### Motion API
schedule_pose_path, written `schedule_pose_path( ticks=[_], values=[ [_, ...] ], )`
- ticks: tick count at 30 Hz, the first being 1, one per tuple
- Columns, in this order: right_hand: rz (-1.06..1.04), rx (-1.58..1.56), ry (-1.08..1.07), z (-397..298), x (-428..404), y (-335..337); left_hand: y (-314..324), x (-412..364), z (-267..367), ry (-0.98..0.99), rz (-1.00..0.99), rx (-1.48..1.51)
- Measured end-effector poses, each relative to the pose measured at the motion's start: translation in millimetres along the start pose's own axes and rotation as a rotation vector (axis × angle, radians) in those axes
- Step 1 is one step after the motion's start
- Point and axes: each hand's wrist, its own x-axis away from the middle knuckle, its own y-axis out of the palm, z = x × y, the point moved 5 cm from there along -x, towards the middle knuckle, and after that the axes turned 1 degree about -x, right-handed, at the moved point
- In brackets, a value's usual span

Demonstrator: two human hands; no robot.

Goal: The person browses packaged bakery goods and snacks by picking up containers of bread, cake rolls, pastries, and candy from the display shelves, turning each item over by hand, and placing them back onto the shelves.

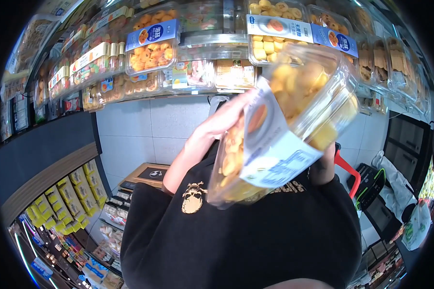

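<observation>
A clear plastic box of small yellow cakes (300,90) is held up at a tilt before my chest, blurred and close to the camera. A white and blue printed paper sleeve (271,144) wraps around its middle. My left hand (231,115) grips the box's left side, with its fingertips partly behind the sleeve. On the right side, my right hand (325,164) supports the box from behind and is mostly hidden by it. More yellow cakes show at the right edge; I cannot tell whether they belong to a second box.
Ahead runs a display shelf (213,39) with boxed pastries, including a sleeved box of round cakes (278,25) and a box of orange pastries (152,41). Yellow packets (67,195) hang at left. A red handle (350,175) stands at right above the tiled floor (130,123).
</observation>
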Motion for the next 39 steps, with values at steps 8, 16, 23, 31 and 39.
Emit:
schedule_pose_path(
  ticks=[8, 16, 23, 31, 39],
  values=[
    [-0.152, 0.217, 0.335, -7.1, -15.6, 10.1, 49.3, 23.8, -22.6, -0.119, -0.552, 0.583],
    [-0.121, 0.248, 0.339, 10.5, -12.8, 7.0, 38.9, 21.4, -26.5, -0.107, -0.626, 0.701],
    [-0.01, 0.265, 0.04, 11.6, -9.0, 24.0, -34.9, 24.9, -14.4, 0.105, -0.216, 0.52],
    [-0.562, -0.495, 0.868, 72.2, 41.5, 87.5, -96.1, 39.7, 53.2, 0.367, 0.304, 0.077],
    [-0.356, -0.615, 0.927, 120.4, 31.1, 91.1, -113.0, 15.9, 42.2, 0.393, 0.393, 0.046]
  ],
)
